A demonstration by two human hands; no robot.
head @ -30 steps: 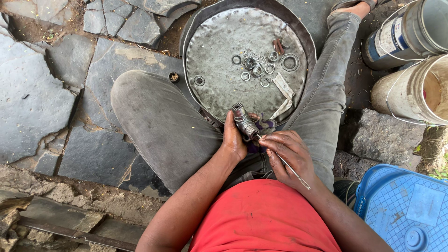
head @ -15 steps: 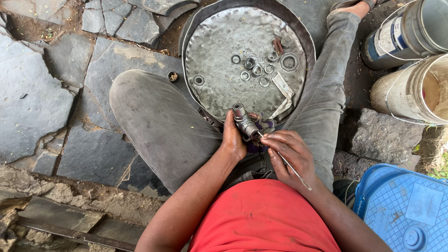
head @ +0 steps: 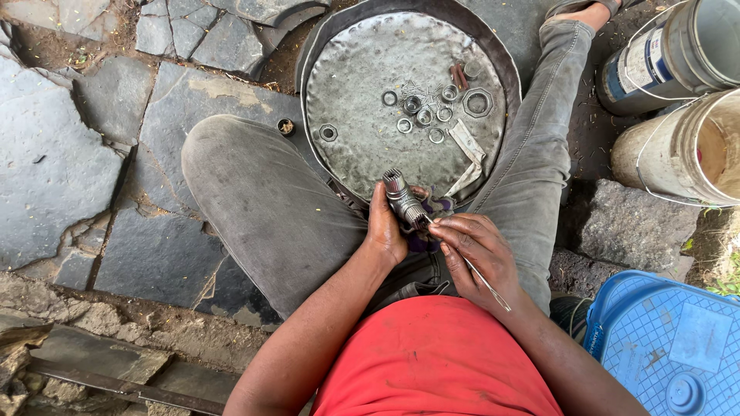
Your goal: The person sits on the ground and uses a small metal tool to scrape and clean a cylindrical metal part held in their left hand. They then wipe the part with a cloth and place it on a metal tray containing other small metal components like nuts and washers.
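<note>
My left hand (head: 385, 227) grips a short splined metal shaft (head: 402, 196), its toothed end pointing up toward the pan. My right hand (head: 478, 250) pinches a thin metal rod (head: 484, 281) whose tip touches the shaft near my left fingers. Both hands hover above my lap, just in front of a round dented metal pan (head: 362, 131). Inside the pan lie several rings, washers and bearings (head: 420, 115), one large hex nut (head: 478, 102), a lone nut (head: 328, 132) at the left and a folded strip of cloth (head: 469, 158).
My grey-trousered legs (head: 262, 208) flank the pan on a broken stone-slab floor (head: 69, 146). Two metal buckets (head: 678, 54) stand at the right beside a stone block (head: 624, 223). A blue plastic crate (head: 663, 347) sits at the lower right. A small cap (head: 287, 127) lies left of the pan.
Both hands stay in place on the shaft and the rod; only slight finger movement shows. Nothing in the pan has moved.
</note>
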